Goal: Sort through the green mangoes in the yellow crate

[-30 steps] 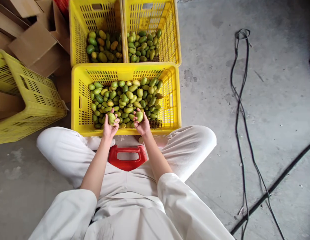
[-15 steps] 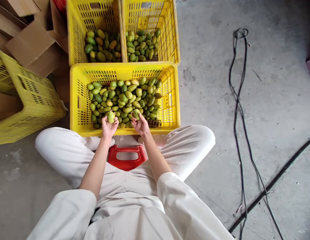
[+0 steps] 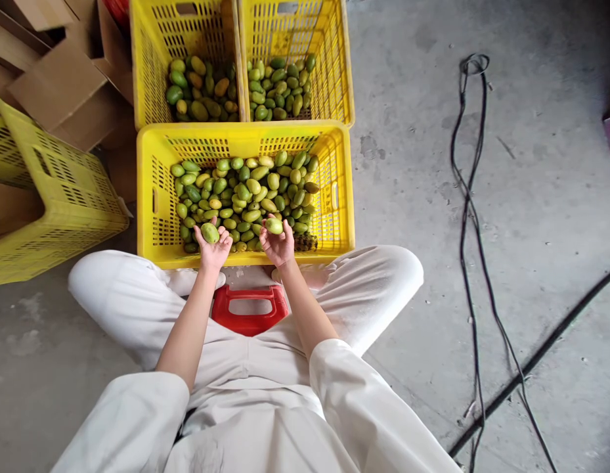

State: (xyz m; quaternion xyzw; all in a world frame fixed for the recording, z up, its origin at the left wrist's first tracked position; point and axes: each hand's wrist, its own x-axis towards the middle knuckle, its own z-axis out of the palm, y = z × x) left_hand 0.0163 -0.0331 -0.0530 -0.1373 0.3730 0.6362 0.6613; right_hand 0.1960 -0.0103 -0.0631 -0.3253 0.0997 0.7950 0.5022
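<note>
A green fruit [image 3: 210, 233] is cradled in the partly spread left hand [image 3: 215, 251] and a second fruit [image 3: 274, 226] is pinched in the right hand's [image 3: 279, 247] fingers, both shifted outward since the earlier frame, over the front yellow crate's [image 3: 245, 131] near side.

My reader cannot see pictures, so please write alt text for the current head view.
Two bare hands, left and right, each hold a green fruit over a yellow crate of similar fruit; two more fruit crates stand behind.
</note>
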